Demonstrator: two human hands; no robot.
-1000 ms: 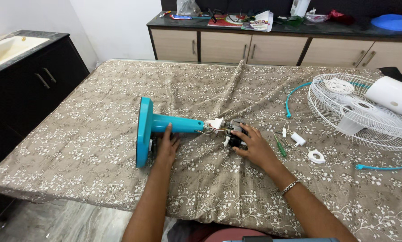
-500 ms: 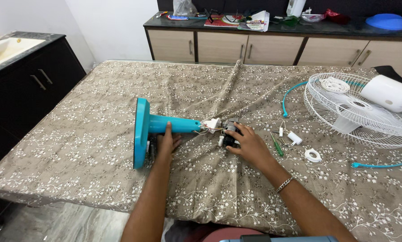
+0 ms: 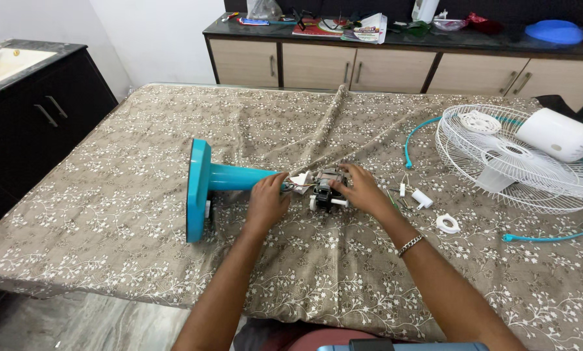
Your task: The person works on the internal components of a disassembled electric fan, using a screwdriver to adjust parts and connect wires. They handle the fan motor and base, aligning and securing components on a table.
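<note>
Hands work at a fan motor: left hand grips the teal stand neck; right hand fingers close over the motor, beside a white wire guard.

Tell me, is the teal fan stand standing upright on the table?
No, the teal fan stand lies on its side on the tablecloth, its round base on edge.
</note>
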